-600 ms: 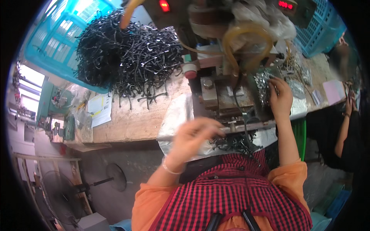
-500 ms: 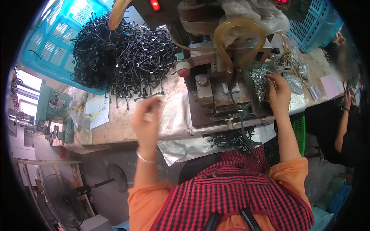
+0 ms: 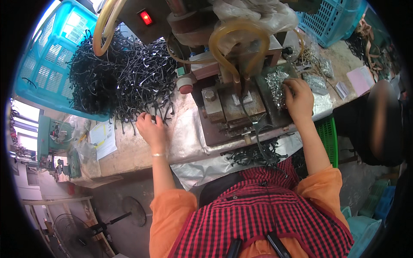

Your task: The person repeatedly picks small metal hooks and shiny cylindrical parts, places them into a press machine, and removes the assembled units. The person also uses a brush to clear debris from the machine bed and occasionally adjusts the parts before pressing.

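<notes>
My left hand [image 3: 151, 131] is at the near edge of a large heap of thin black curved pieces [image 3: 142, 81]. Its fingers are bent in around the end of one black piece, which shows dark between thumb and finger. On the right, my right hand [image 3: 300, 99] rests at a pile of small shiny silver metal parts [image 3: 275, 88], fingers curled and tips in the pile. What those fingertips hold, if anything, is hidden. Between my hands stands a press machine [image 3: 235, 105] with a metal block and a small fixture [image 3: 241, 98] on its bed.
A blue plastic crate [image 3: 47, 64] lies tipped behind the black heap. A red button [image 3: 186, 88] sticks out left of the press, and yellowish hoses [image 3: 215, 43] loop above it. More black pieces [image 3: 254, 152] lie on silver sheeting below the bench edge. Another person sits at the right.
My left hand has moved forward and left, from over the silver sheet to the black heap. My right hand stays at the metal parts, its fingers curled further in. The view has shifted slightly.
</notes>
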Demonstrator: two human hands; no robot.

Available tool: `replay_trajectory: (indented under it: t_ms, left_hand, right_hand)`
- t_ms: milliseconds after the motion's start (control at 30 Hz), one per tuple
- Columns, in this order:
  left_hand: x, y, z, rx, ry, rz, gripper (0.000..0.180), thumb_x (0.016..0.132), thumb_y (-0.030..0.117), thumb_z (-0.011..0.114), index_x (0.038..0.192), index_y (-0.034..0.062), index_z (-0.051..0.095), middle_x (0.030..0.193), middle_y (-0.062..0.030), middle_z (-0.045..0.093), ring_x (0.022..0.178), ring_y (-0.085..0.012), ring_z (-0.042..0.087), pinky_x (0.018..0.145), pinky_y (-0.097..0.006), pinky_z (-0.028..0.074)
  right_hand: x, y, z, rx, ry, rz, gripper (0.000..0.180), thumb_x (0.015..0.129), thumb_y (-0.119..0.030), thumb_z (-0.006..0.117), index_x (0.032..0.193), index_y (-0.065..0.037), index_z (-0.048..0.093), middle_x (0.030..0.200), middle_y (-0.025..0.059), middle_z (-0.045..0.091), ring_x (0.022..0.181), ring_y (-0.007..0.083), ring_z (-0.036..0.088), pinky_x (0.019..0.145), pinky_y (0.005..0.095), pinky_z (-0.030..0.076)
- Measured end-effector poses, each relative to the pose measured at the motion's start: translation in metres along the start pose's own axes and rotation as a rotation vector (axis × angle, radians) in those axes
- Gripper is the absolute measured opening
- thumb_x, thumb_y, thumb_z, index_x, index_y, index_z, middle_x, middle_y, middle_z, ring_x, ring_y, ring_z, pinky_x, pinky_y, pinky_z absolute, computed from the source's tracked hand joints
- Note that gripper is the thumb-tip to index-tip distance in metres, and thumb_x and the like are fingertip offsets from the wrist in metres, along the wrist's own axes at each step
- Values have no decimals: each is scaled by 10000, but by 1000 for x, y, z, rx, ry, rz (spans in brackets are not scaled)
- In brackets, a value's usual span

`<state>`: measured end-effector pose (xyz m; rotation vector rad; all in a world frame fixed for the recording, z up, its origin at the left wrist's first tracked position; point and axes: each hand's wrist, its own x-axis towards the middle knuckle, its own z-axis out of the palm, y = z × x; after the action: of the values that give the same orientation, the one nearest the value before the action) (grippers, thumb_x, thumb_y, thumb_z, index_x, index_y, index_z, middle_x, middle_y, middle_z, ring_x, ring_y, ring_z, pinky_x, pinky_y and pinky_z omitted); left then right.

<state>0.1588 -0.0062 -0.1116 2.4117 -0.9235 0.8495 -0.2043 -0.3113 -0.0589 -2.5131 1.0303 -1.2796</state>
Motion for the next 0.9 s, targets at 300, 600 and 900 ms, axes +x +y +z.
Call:
replay_trajectory:
  t_ms: [300, 600, 900]
  left_hand:
    - [29, -6, -10, 81, -320, -186, 439, 810, 272, 843, 1032, -12, 592, 901, -200, 687, 848, -447, 677, 755, -523, 543]
    - [-4, 51, -93, -1001, -305, -553, 176, 985, 123, 660, 1108, -2, 646, 769, 10, 580, 614, -41, 490, 519, -208, 356]
    - [74, 226, -175, -1101, 182, 198, 71, 891, -28, 707, 955, 1, 692, 788, -59, 614, 714, -152, 566, 657, -247, 433]
  right_hand:
    - [15, -5, 7, 148, 28, 58, 117, 855, -67, 743, 970, -57, 755, 956, 110, 727, 911, 320, 682, 807, 393, 533]
    - [-8, -50, -59, 637, -107, 293, 147, 854, -18, 736, 997, -19, 768, 959, 92, 746, 909, 208, 700, 833, 310, 525]
    - [19, -131, -14, 1200, -140, 371, 377, 867, 0, 732, 1228, 7, 622, 955, 65, 730, 931, 118, 672, 837, 276, 513]
